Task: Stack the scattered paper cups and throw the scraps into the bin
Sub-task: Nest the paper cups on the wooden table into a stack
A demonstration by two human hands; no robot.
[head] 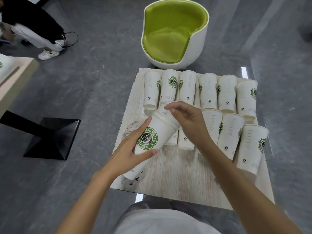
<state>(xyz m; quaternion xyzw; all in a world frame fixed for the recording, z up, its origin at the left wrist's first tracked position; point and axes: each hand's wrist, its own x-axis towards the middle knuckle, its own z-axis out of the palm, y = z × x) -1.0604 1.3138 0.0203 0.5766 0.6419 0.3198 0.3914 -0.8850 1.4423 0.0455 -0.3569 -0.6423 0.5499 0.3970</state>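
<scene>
Left hand [130, 149] gripping white paper cup with green round "ENJOY LIFE COFFEE" logo [154, 132], fingers wrapped round the lower body, thumb across the near side, index along the far side. Cup tilted, mouth up and to the right, lifted over left part of pale wood-grain tabletop [177, 174]. Right hand [187, 122] just above the cup's rim, fingers bent, index and thumb tips at the rim; pinching or only touching, cannot tell. Another white cup [133, 172] partly hidden under the left hand, lying near tabletop's left edge. Small dark scraps [135, 179] just beside it at the near-left corner. Back row of white logo cups [207, 90] lying side by side, touching, mouths away from the wearer. Nearer row of the same cups [231, 132] on the right, also lying, two more partly under the right wrist. Beyond tabletop, white round tub chair with green lining [173, 32] on grey floor [94, 78]. Black pedestal base [50, 137] at left. Another person's white shoe [48, 54] top left.
</scene>
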